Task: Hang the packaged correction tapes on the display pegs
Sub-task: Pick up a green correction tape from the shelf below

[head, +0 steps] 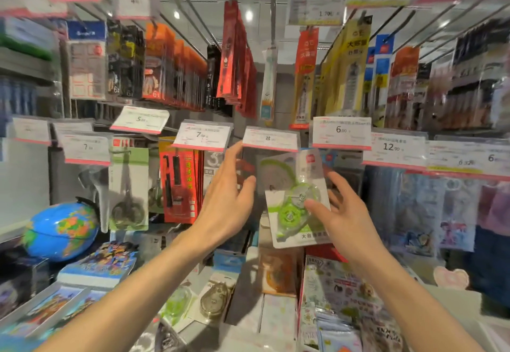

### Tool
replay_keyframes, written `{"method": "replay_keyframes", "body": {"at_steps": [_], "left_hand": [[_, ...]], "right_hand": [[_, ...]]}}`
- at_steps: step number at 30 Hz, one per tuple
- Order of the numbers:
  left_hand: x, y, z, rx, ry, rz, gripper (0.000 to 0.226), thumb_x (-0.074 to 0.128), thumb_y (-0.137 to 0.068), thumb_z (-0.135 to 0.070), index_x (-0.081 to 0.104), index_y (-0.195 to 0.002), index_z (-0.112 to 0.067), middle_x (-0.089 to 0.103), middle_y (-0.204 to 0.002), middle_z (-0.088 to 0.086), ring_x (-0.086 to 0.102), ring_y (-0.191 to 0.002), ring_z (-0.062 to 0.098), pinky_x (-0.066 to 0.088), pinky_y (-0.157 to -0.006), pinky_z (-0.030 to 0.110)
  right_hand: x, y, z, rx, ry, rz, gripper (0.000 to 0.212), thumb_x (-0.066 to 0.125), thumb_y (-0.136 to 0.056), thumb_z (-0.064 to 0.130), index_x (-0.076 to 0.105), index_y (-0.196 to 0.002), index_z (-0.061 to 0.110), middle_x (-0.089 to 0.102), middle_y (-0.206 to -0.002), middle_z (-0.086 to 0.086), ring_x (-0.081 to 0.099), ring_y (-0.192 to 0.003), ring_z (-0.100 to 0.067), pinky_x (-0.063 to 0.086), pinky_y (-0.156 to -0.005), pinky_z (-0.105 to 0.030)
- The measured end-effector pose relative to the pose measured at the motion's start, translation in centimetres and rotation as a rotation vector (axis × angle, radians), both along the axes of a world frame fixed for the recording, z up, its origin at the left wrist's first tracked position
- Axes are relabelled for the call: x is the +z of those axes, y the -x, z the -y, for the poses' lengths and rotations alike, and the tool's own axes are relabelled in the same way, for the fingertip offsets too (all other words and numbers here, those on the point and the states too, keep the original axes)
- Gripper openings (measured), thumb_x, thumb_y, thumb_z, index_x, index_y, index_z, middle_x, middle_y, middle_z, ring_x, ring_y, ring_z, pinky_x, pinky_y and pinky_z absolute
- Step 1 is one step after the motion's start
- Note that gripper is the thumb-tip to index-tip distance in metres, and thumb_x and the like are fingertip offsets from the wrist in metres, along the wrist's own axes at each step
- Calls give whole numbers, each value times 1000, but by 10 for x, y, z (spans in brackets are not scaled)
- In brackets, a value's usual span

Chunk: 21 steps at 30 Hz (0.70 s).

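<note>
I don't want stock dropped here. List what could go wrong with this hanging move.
1. The right hand holds the green correction tape pack only by its fingertips; it might slip onto the packs lying below.
2. The left hand reaches under the price tags and could knock them.

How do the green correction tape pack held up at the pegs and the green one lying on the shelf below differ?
The held pack is raised and tilted, gripped by the right hand; the lower pack lies flat, untouched. The held pack sits under the 8 price tag; the lower pack beside a gold pack. Both show green reels.
</note>
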<state>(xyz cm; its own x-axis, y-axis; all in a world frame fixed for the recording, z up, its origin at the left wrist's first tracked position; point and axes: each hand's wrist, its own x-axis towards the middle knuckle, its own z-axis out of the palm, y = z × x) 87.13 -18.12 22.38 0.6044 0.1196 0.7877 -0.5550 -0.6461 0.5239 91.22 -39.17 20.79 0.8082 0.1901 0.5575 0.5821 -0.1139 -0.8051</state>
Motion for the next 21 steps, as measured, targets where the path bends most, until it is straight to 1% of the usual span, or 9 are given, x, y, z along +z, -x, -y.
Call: {"method": "replay_keyframes", "body": {"at_steps": [2,4,5,6,10,14,17,19,21], "left_hand": [[7,-1,-2,5,-13,8,62,49,-101,-20,19,-151,-40,55,-120,-8,62,-96,12,53,-86,40],[12,-1,-4,12,-28,2,65,49,-100,-18,19,-151,-43,52,-123,-7,59,-107,12,53,-91,43],[14,0,-4,15,-39,-6,65,49,-100,-18,18,-151,-44,51,-124,-6,57,-111,12,52,-93,43],[15,0,-5,16,-47,-15,66,49,-100,-17,18,-151,-45,50,-126,-5,56,-113,12,51,-94,42],[15,-2,-9,36,-68,-13,64,50,-100,-18,20,-150,-45,52,-125,-3,59,-104,9,52,-90,36],[13,-7,-13,61,-91,-2,61,52,-99,-19,23,-148,-42,51,-123,-3,58,-98,1,51,-81,26],[6,-8,-15,55,-87,-15,59,53,-98,-19,27,-146,-42,49,-123,-3,55,-99,-1,50,-83,25],[-3,-10,-16,69,-99,-39,58,54,-97,-22,28,-145,-41,47,-123,-3,53,-101,0,50,-89,30],[-14,-15,-18,89,-100,-75,56,55,-97,-27,29,-145,-42,45,-124,-1,54,-105,8,49,-96,37]], "right_hand": [[9,-4,-9,-2,24,9,53,68,-95,18,39,-129,47,55,-106,37,57,-93,29,50,-70,-3],[13,-10,-18,-7,38,13,55,69,-94,23,42,-134,51,64,-119,25,63,-112,6,55,-90,-20],[15,-12,-23,-7,35,14,57,69,-94,24,42,-135,53,65,-125,18,62,-117,-1,55,-96,-29],[17,-14,-27,-6,31,15,58,69,-94,24,41,-137,53,64,-129,14,61,-119,-5,54,-98,-32],[21,-21,-38,-10,19,16,65,68,-95,21,38,-148,44,68,-121,11,66,-107,-3,55,-81,-22],[19,-27,-45,-8,13,4,68,67,-96,20,34,-150,45,64,-126,12,61,-116,-2,53,-93,-28],[15,-29,-49,11,2,-8,68,64,-97,14,34,-152,39,64,-113,23,64,-96,14,52,-86,-20],[11,-33,-53,-1,-8,-26,70,64,-97,14,30,-154,36,69,-116,18,67,-101,8,53,-96,-29],[6,-36,-58,-10,-16,-43,73,64,-97,18,26,-155,38,69,-125,10,65,-115,-5,50,-105,-38]]}}
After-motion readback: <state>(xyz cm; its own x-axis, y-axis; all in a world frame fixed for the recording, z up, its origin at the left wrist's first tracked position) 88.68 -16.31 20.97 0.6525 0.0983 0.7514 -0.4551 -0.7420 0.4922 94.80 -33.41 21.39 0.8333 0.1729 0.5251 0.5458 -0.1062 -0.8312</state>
